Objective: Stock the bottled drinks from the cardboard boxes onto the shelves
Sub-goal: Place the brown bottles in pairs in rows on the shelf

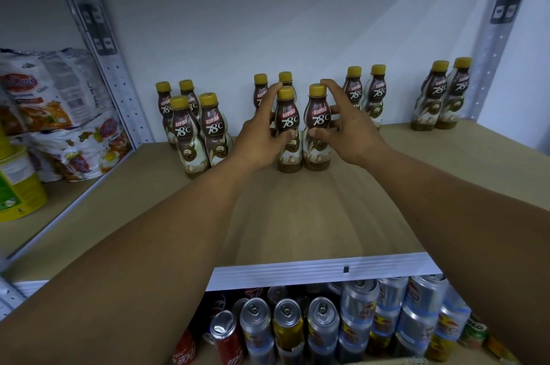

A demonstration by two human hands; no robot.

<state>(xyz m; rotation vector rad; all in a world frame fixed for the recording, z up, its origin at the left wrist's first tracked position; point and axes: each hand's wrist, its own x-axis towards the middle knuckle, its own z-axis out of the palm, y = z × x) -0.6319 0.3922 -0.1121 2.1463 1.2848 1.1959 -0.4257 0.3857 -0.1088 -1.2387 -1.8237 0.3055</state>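
Grips the left bottle [286, 114] with the left hand [262, 138] and the right bottle [319, 116] with the right hand [349, 132], fingers curled round each. Stands both upright, side by side, mid-shelf [297, 216] just in front of the far pair [285, 77], likely to build a neat block of four.

Dim, cool light, seemingly from above and behind; soft shadows fan across the shelf [297, 216]. Wide-angle distortion bows the uprights [116, 67] at both edges; corners slightly soft.
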